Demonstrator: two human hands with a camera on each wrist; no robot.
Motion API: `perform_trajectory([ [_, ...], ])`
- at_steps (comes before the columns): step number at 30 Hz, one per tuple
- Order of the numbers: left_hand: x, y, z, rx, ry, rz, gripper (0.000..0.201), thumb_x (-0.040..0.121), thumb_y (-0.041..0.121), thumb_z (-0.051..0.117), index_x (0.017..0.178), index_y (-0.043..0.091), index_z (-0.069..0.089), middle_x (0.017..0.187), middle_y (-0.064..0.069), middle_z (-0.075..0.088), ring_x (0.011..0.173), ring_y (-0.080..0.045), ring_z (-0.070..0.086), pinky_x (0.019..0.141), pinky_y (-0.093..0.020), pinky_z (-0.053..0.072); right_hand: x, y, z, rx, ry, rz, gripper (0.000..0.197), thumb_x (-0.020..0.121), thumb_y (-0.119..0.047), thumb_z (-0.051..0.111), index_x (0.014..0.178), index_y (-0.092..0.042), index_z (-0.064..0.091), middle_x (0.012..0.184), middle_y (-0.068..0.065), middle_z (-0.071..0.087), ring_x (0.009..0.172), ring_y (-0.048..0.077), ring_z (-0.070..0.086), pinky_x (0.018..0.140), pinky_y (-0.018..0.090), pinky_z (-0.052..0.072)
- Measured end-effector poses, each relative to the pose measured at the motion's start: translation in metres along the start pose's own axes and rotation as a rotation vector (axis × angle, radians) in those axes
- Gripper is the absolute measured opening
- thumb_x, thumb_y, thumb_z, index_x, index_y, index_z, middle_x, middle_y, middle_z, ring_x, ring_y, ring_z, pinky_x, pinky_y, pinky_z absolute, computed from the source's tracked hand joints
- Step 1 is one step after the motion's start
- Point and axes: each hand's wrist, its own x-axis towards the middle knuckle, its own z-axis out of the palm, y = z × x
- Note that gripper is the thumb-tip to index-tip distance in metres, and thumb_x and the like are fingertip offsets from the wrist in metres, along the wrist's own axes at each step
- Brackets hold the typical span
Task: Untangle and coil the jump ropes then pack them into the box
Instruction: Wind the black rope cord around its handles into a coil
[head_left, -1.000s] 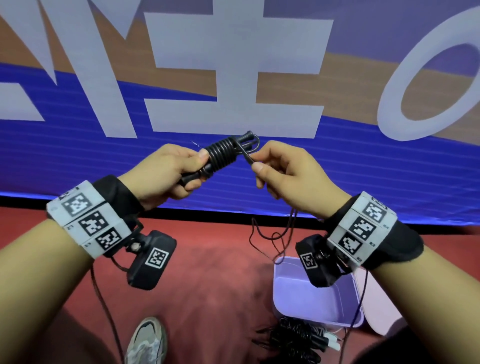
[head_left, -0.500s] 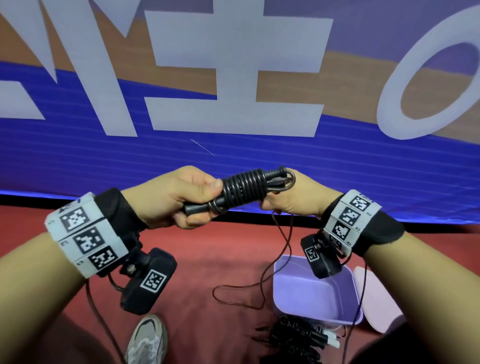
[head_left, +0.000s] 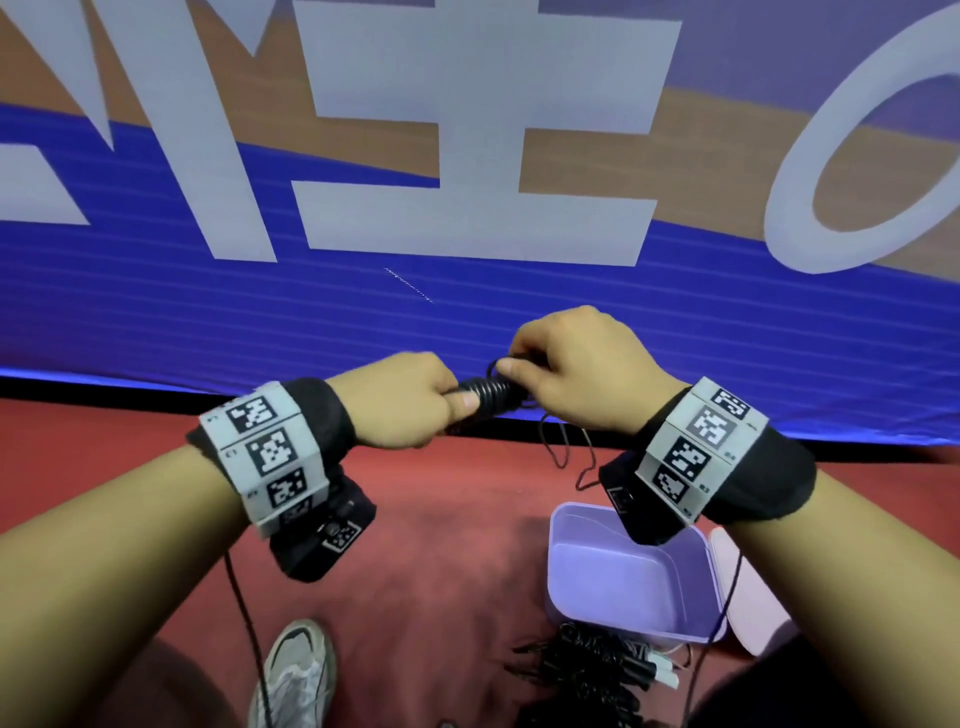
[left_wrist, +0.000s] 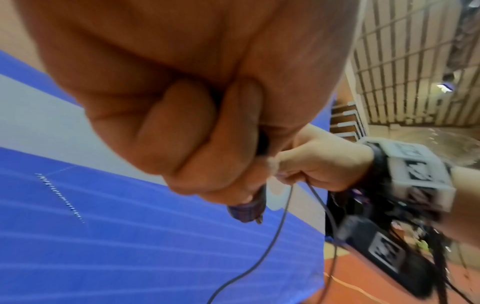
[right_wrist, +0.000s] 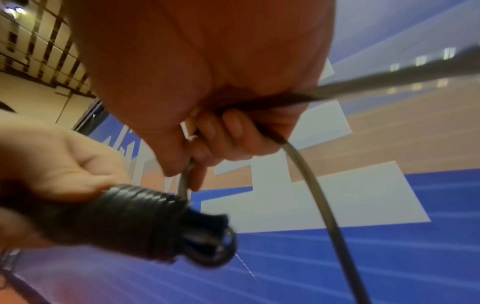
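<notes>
Both hands hold one black rope above the red floor, near the purple box

The box (head_left: 631, 582) stands open on the floor (head_left: 441, 545) with nothing seen inside; its lid (head_left: 748, 597) lies just beside it on the right, and a pile of black ropes (head_left: 587, 675) lies in front of it, outside. The left hand (head_left: 400, 400) is closed around the handles of the rope (head_left: 485, 395), where the cord is wound in tight turns. The right hand (head_left: 576, 364) pinches the loose cord at the end of the winding; the free cord (head_left: 563, 452) hangs down from it in a small loop. Compared with half a second before, the right hand is now over the top of the winding, and the hanging cord is much shorter and no longer reaches down beside the box
</notes>
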Motion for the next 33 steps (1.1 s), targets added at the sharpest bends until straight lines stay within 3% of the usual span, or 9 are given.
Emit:
perform_trajectory([
  [3,0.002,-0.006,-0.014,-0.078,0.155,-0.017,0.04,0.1,0.039,0.049,0.071,0.014,0.06,0.054,0.001,0.059,0.045,-0.013,0.048,0.055,-0.028,0.04,-0.002,-0.006,-0.002,0.159,0.082,0.006,0.019,0.098,-0.034,0.052,0.096,-0.022,0.066,0.074,-0.008,0.059,0.073,0.018,0.056,0.062,0.034,0.043],
  [8,0.001,-0.016,-0.023,-0.349,0.345,-0.001,0.039,0.101,0.036,0.05,0.074,0.011,0.063,0.051,-0.001,0.053,0.039,-0.013,0.04,0.049,-0.026,0.035,-0.005,-0.009,-0.006,0.491,0.125,0.018,0.018,0.101,-0.019,0.049,0.114,-0.02,0.063,0.07,-0.004,0.056,0.057,0.007,0.047,0.055,0.02,0.035],
  [13,-0.001,-0.013,-0.026,-0.763,0.436,0.056,0.048,0.103,0.033,0.05,0.088,-0.012,0.059,0.05,-0.002,0.046,0.044,-0.016,0.034,0.044,-0.022,0.028,-0.007,-0.012,-0.005,0.851,0.043,0.06,0.016,0.104,-0.011,0.045,0.108,-0.011,0.06,0.07,-0.003,0.059,0.052,0.011,0.05,0.06,0.028,0.047],
  [18,-0.018,0.0,-0.028,-1.068,0.203,0.255,0.039,0.094,0.035,0.048,0.084,-0.002,0.053,0.046,0.002,0.042,0.036,-0.005,0.028,0.037,-0.017,0.012,-0.012,-0.014,0.003,1.132,-0.202,-0.044,0.023,0.105,-0.023,0.042,0.097,-0.013,0.062,0.061,0.001,0.053,0.047,0.016,0.041,0.065,0.046,0.057],
  [23,-0.025,-0.008,-0.029,-1.092,-0.087,0.336,0.042,0.09,0.043,0.062,0.073,0.005,0.057,0.045,-0.001,0.041,0.034,-0.004,0.025,0.035,-0.013,0.015,-0.014,-0.011,0.0,1.011,-0.307,-0.003,0.031,0.099,-0.034,0.049,0.077,-0.022,0.069,0.055,-0.002,0.05,0.044,0.013,0.039,0.046,0.022,0.044],
  [25,-0.027,-0.013,-0.026,-0.979,-0.236,0.383,0.04,0.077,0.052,0.074,0.067,0.015,0.063,0.045,-0.001,0.042,0.035,-0.006,0.026,0.036,-0.012,0.02,-0.013,-0.003,0.002,0.872,-0.332,0.041,0.029,0.097,-0.019,0.06,0.069,-0.025,0.06,0.047,-0.013,0.055,0.043,0.002,0.05,0.048,0.012,0.04],
  [27,-0.028,-0.014,-0.02,-0.791,-0.336,0.379,0.034,0.077,0.05,0.07,0.063,0.02,0.062,0.045,-0.001,0.043,0.037,-0.01,0.027,0.039,-0.014,0.023,-0.011,0.001,0.006,0.703,-0.368,0.022,0.035,0.084,-0.009,0.066,0.063,-0.034,0.054,0.048,-0.016,0.056,0.045,-0.001,0.049,0.049,0.012,0.037],
  [31,-0.026,-0.006,-0.006,-0.517,-0.45,0.267,0.033,0.088,0.045,0.056,0.066,0.022,0.062,0.047,-0.001,0.046,0.041,-0.014,0.033,0.045,-0.021,0.028,-0.008,0.006,0.018,0.445,-0.466,0.024,0.015,0.067,-0.03,0.059,0.055,-0.021,0.056,0.059,0.007,0.056,0.056,0.027,0.049,0.054,0.04,0.048],
  [33,-0.023,-0.005,-0.004,-0.415,-0.456,0.202,0.033,0.089,0.042,0.053,0.071,0.015,0.06,0.048,-0.001,0.048,0.042,-0.015,0.035,0.047,-0.023,0.032,-0.008,0.008,0.017,0.36,-0.435,0.008,0.029,0.074,-0.033,0.072,0.061,-0.014,0.055,0.067,0.012,0.059,0.065,0.031,0.052,0.062,0.046,0.05],
])
